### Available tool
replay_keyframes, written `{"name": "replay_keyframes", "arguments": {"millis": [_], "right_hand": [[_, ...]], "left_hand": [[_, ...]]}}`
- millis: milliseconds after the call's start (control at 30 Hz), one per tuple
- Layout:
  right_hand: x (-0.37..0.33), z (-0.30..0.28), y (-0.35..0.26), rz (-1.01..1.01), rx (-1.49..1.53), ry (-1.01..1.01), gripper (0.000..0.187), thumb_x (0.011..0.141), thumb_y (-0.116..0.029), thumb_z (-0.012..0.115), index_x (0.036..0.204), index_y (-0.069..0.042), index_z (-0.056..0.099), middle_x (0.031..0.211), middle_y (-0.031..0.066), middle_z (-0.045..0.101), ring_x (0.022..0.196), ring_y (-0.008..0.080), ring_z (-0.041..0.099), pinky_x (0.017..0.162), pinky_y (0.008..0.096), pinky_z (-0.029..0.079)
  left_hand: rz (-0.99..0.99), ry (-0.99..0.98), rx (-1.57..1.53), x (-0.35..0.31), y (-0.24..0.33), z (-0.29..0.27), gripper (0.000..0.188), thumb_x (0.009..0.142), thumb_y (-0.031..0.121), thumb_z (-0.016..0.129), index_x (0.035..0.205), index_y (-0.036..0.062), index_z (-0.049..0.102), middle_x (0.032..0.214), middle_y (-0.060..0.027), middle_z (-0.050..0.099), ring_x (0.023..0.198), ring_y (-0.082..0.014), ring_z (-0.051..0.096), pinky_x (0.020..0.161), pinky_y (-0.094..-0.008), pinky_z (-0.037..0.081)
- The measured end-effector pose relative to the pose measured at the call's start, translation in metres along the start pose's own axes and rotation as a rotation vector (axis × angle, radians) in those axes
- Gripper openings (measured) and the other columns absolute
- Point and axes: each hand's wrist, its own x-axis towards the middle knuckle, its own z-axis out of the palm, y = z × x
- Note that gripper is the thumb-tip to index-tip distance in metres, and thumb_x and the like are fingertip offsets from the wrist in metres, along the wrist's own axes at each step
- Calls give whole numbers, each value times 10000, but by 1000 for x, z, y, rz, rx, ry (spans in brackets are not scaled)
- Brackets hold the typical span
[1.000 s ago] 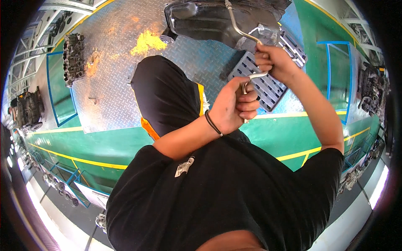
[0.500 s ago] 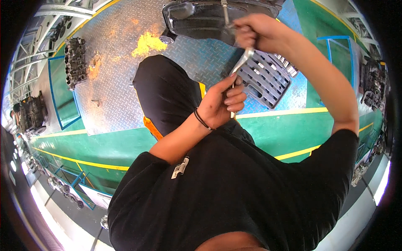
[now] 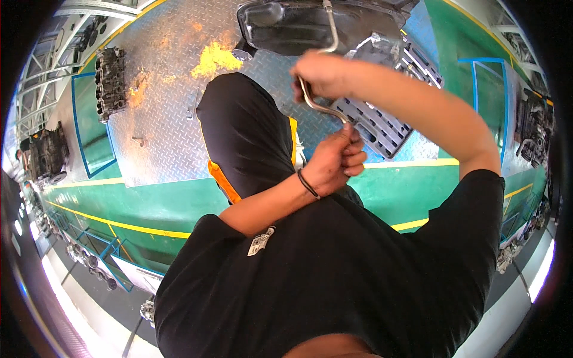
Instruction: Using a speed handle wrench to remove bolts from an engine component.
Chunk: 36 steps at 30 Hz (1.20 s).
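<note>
Crank wrench (image 3: 333, 27): I see it run top-centre to mid-frame
Right hand (image 3: 319, 76): curled round bend
Left hand (image 3: 338, 156): gripping lower end

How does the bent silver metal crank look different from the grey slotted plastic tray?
The bent silver metal crank is thin and curvy; the grey slotted plastic tray is wide and flat. The left hand and right hand hold the crank; the tray lies untouched.
</note>
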Motion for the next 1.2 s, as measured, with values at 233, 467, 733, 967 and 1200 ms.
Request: {"name": "replay_keyframes", "arguments": {"millis": [233,467,733,967,1200], "right_hand": [[-77,-90,27,-219,260,107,192,927,-218,490,908,-30,522,717,-5,451,596,92,414,561,271,389],[12,-16,37,-48,75,24,266,939,-211,434,911,38,523,787,105,539,677,252,552,665,378,515],[-84,-66,-3,-204,360,-11,221,946,-213,445,793,-53,452,646,-19,335,564,97,296,543,257,300],[27,-28,52,-115,-194,221,99,851,-46,404,830,13,480,624,43,424,562,145,415,477,306,380],[-72,-45,-34,-161,334,-116,179,919,-97,427,747,-46,426,617,-10,342,528,96,315,507,249,309]], "left_hand": [[-48,-70,-211,-28,31,11,274,952,398,407,831,153,417,629,80,273,492,-40,213,415,-197,173],[-13,8,-170,-13,22,11,260,953,386,413,850,148,426,627,79,252,489,-50,203,408,-202,167],[8,-18,-171,-32,44,14,229,958,331,429,878,116,426,631,72,258,485,-33,212,391,-183,167],[47,73,-26,-12,37,21,232,952,334,442,861,120,435,627,69,250,494,-40,210,399,-188,165],[81,-18,-92,-30,48,7,198,959,251,441,880,70,459,631,55,277,498,-38,246,405,-176,209]]}}
